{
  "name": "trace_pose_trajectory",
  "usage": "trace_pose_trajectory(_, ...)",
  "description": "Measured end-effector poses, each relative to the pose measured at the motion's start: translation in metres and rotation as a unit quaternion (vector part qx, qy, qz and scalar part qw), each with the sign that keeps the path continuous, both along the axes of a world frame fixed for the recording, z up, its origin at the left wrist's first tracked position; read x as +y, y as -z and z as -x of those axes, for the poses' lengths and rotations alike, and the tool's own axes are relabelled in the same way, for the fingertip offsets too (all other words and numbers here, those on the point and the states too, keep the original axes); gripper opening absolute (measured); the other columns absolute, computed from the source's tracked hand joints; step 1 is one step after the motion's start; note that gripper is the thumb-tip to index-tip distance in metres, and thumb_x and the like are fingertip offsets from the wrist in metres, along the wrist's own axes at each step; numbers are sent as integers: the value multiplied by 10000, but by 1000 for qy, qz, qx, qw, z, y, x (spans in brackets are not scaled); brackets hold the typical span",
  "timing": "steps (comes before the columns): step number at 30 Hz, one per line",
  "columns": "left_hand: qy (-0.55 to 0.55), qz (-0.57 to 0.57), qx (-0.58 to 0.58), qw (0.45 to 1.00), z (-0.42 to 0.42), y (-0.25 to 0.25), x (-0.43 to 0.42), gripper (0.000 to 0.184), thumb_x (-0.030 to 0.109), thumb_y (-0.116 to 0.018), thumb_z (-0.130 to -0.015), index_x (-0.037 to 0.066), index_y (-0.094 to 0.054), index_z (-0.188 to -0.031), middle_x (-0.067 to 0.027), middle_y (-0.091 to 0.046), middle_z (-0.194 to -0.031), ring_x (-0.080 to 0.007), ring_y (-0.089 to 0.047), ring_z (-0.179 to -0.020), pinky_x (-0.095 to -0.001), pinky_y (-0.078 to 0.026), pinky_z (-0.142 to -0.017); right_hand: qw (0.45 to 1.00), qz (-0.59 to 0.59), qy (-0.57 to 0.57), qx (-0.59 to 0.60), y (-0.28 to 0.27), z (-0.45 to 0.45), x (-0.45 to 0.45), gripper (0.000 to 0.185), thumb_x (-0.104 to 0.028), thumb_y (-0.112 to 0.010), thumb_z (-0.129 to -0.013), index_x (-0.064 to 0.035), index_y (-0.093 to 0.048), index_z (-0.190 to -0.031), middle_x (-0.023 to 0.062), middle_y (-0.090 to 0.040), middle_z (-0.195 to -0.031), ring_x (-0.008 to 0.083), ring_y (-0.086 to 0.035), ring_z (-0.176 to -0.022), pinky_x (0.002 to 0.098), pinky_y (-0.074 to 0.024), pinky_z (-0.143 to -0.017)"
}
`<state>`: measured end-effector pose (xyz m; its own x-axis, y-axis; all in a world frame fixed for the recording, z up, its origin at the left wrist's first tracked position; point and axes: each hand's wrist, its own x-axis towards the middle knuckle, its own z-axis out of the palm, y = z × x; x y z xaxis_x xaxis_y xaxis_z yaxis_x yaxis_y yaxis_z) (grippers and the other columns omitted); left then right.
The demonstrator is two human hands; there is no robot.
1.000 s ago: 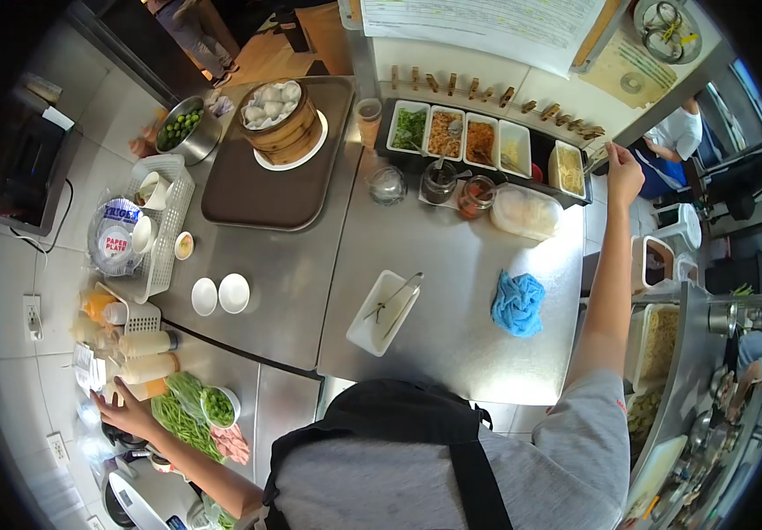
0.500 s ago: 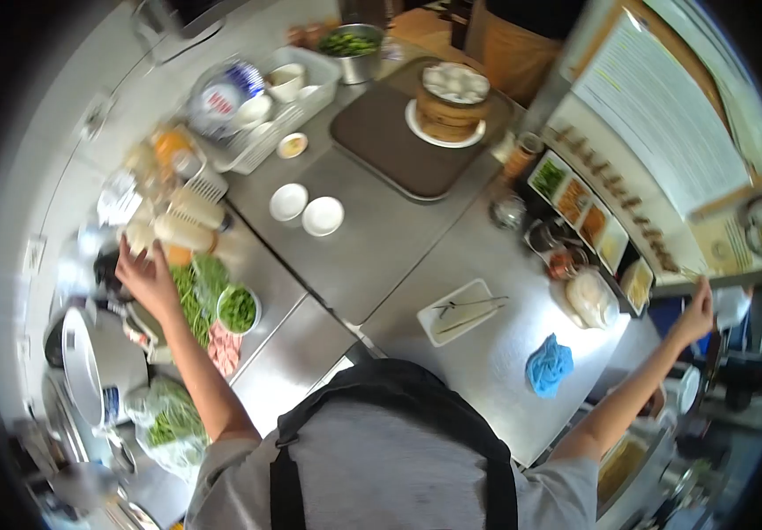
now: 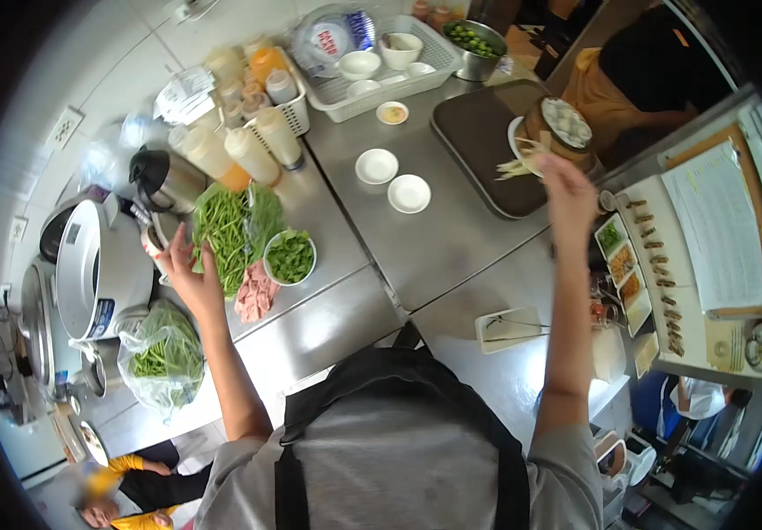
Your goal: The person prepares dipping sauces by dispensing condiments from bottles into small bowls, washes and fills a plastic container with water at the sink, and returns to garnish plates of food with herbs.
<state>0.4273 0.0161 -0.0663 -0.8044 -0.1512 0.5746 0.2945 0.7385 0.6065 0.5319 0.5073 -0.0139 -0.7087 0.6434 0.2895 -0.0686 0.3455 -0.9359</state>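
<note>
My right hand (image 3: 566,190) is closed on a bunch of pale yellowish strips (image 3: 527,157), which stick out past the fingertips over the brown tray (image 3: 478,150). Just beyond it stands a bamboo steamer (image 3: 565,132) full of white rounds, partly hidden by the hand. My left hand (image 3: 194,276) is empty, its fingers apart, beside the stalky greens (image 3: 219,231). Close to that hand are a crumpled pink item (image 3: 257,293), meat or cloth, I cannot tell which, and a bowl of leafy greens (image 3: 290,257).
Two white dishes (image 3: 409,193) sit mid-table. Squeeze bottles (image 3: 253,157) and a grey basket (image 3: 346,106) line the back left. At right are a white tray (image 3: 505,332) and topping containers (image 3: 624,263). A person in yellow (image 3: 138,490) is lower left; another person (image 3: 641,66) stands behind the steamer.
My right hand has swung from the topping containers at far right to the tray, carrying the pale strips. My left hand has come down and right, toward the greens. The whole view has turned.
</note>
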Motion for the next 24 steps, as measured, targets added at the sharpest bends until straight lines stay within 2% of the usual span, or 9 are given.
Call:
trace_pose_trajectory(3, -33, 27, -69, 997, -29, 24, -24, 402, 106, -656, -843, 115, -574, -1236, -113, -515, -1097, -230, -579, -912, -345, -485, -750, 999, 0, -39, 8, 77, 65, -40, 196, -177, -710, -836, -19, -722, -952, 19, -703, -811, 44, -601, -730, 203, -468, -652)
trace_pose_trajectory(7, -61, 57, -133, 988, -68, 56, -47, 389, 83, -654, -821, 107, -593, -1205, -109, -528, -1069, -241, -583, -887, -351, -477, -747, 995, -71, -14, -73, 173, 107, -76, 212, -253, -708, -811, -76, -733, -925, 102, -702, -756, 155, -653, -617, 294, -488, -573)
trace_pose_trajectory(8, -63, 63, -153, 984, -76, 62, -50, 385, 81, -653, -819, 106, -597, -1198, -109, -534, -1062, -242, -584, -883, -351, -475, -748, 980, -117, -17, -158, 178, 105, -84, 176, -255, -688, -810, -107, -741, -888, 105, -695, -788, 223, -658, -665, 339, -500, -668)
trace_pose_trajectory(11, -52, 77, -210, 973, -94, 79, -57, 381, 99, -664, -805, 106, -608, -1182, -125, -559, -1032, -281, -587, -902, -366, -473, -770, 919, -375, -43, -114, 204, 103, -86, 135, -228, -685, -789, -116, -743, -838, 76, -681, -801, 226, -634, -739, 360, -471, -789)
trace_pose_trajectory(12, -44, 88, -218, 971, -98, 84, -60, 374, 115, -664, -806, 104, -614, -1176, -130, -559, -1033, -298, -579, -916, -374, -470, -787, 920, -357, -47, -159, 200, 101, -91, 110, -218, -687, -766, -132, -744, -802, 52, -641, -861, 229, -582, -866, 385, -428, -867)
trace_pose_trajectory(18, -28, 211, -229, 950, -96, 119, -55, 284, 197, -662, -813, 74, -670, -1069, -145, -569, -980, -328, -549, -912, -402, -457, -817, 860, -444, -75, -241, 182, 102, -83, 100, -233, -711, -709, -146, -739, -750, 29, -588, -919, 244, -514, -977, 388, -437, -838)
trace_pose_trajectory(22, -37, 221, -229, 947, -84, 125, -49, 227, 239, -699, -780, 72, -717, -933, -112, -605, -837, -309, -564, -853, -392, -469, -771, 890, -404, -47, -205, 166, 90, -75, 74, -203, -670, -720, -196, -732, -680, 11, -610, -880, 232, -530, -959, 376, -439, -812)
trace_pose_trajectory(23, -36, 223, -235, 945, -81, 124, -49, 221, 244, -707, -772, 77, -724, -915, -106, -615, -813, -305, -572, -839, -389, -472, -761, 902, -403, -42, -147, 174, 84, -71, 40, -166, -716, -685, -146, -733, -715, 31, -627, -862, 264, -558, -876, 402, -468, -753)
trace_pose_trajectory(24, -49, 239, -254, 936, -80, 127, -54, 234, 256, -711, -767, 77, -728, -918, -119, -637, -809, -308, -588, -812, -388, -477, -743, 916, -378, -44, -130, 185, 78, -66, 82, -116, -669, -698, -147, -736, -733, 31, -648, -916, 272, -570, -885, 404, -481, -750)
